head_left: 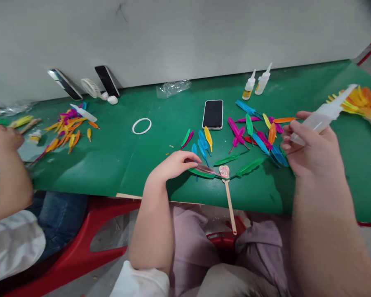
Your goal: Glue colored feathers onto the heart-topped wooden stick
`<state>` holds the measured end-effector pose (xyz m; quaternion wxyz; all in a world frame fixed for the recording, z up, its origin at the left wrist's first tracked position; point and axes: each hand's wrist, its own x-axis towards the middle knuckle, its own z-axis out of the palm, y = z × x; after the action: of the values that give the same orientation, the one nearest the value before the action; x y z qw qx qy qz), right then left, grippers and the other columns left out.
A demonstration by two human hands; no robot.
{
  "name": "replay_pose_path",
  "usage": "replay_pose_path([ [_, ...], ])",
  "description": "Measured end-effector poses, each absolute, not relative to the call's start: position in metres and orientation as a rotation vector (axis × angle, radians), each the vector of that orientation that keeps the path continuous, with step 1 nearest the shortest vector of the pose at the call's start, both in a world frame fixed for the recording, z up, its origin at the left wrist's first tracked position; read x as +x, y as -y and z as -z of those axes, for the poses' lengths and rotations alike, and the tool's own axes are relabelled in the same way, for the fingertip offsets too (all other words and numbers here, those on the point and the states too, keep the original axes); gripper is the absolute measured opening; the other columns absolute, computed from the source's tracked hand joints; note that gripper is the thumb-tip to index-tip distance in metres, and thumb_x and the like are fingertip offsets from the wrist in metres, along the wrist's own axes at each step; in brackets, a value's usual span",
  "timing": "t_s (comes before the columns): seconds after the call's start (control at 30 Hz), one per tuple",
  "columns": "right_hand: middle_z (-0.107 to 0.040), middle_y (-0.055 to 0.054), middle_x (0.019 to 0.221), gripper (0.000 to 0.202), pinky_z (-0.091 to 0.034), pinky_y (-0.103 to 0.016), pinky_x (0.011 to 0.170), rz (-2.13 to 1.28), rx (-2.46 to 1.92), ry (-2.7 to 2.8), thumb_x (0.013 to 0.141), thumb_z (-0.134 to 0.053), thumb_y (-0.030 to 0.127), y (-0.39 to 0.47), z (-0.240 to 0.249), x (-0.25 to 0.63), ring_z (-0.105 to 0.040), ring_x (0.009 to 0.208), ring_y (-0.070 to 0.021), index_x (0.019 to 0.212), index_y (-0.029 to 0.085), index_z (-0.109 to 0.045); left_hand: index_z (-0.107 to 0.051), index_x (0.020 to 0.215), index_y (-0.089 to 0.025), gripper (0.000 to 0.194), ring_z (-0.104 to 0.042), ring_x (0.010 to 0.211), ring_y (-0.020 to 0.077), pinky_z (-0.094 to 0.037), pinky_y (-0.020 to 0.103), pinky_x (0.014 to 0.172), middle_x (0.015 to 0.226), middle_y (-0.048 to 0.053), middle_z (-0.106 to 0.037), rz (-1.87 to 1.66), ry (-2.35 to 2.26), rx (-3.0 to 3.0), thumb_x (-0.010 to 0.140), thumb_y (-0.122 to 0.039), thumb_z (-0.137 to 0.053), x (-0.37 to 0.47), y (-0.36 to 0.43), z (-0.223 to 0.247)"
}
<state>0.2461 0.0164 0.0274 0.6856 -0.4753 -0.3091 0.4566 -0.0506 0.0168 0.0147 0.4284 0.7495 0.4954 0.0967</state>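
Observation:
My left hand point(181, 164) pinches the outer end of a dull pinkish feather point(205, 169), just above a green feather point(201, 174). Both feathers point toward the round head point(224, 172) of a thin wooden stick point(230, 206), whose handle hangs past the table's front edge. Another green feather point(250, 167) reaches out from the right side of that head. Raised at the right, my right hand point(311, 142) is closed around a translucent glue bottle point(319, 120), its nozzle pointing up and to the right.
Colourful feathers point(237, 133) lie beyond the stick, with a phone point(213, 114) and two small bottles point(249, 86) behind. A white ring point(141, 126) and plastic wrapping point(173, 88) are farther left. At far left, another person's hand point(4, 140) is near more feathers point(64, 130). Orange-yellow feathers point(363, 101) stand at right.

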Motion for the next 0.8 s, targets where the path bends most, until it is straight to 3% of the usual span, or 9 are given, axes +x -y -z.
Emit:
replay_pose_path([
  [0.27,-0.057,0.001,0.061,0.033,-0.032,-0.018,0.035,-1.031,-1.070,0.691,0.059,-0.070,0.014,-0.0167,-0.0265,0.2457,-0.049,0.049,-0.0093,0.089,0.019,-0.058,-0.066,0.092,-0.020,0.025,-0.058,0.087,0.0149,-0.042,0.025,0.078,0.095,0.000,-0.067,-0.238,-1.244,1.876,0.084,-0.034,-0.046,-0.0506,-0.0167,-0.0158],
  [0.47,-0.055,0.001,0.061,0.032,-0.030,-0.019,0.036,-1.034,-1.066,0.695,0.059,-0.070,0.013,-0.0170,-0.0259,0.2457,-0.050,0.049,-0.0092,0.088,0.019,-0.058,-0.061,0.107,-0.022,0.035,-0.056,0.092,0.0158,-0.041,0.028,0.083,0.104,0.002,-0.064,-0.314,-1.321,1.798,0.088,-0.040,-0.037,-0.0514,-0.0174,-0.0146],
  [0.6,-0.056,0.001,0.063,0.032,-0.029,-0.021,0.037,-1.028,-1.086,0.691,0.059,-0.070,0.013,-0.0169,-0.0264,0.2452,-0.049,0.049,-0.0087,0.088,0.020,-0.058,-0.058,0.111,-0.022,0.036,-0.056,0.087,0.0157,-0.042,0.028,0.078,0.100,0.003,-0.063,-0.338,-1.355,1.779,0.089,-0.040,-0.036,-0.0523,-0.0173,-0.0126],
  [0.8,-0.053,0.002,0.063,0.032,-0.026,-0.022,0.038,-1.024,-1.106,0.709,0.059,-0.070,0.015,-0.0169,-0.0268,0.2430,-0.049,0.050,-0.0087,0.088,0.021,-0.056,-0.057,0.111,-0.023,0.031,-0.055,0.075,0.0140,-0.042,0.026,0.068,0.083,0.000,-0.062,-0.290,-1.292,1.812,0.083,-0.033,-0.050,-0.0508,-0.0164,-0.0125],
])
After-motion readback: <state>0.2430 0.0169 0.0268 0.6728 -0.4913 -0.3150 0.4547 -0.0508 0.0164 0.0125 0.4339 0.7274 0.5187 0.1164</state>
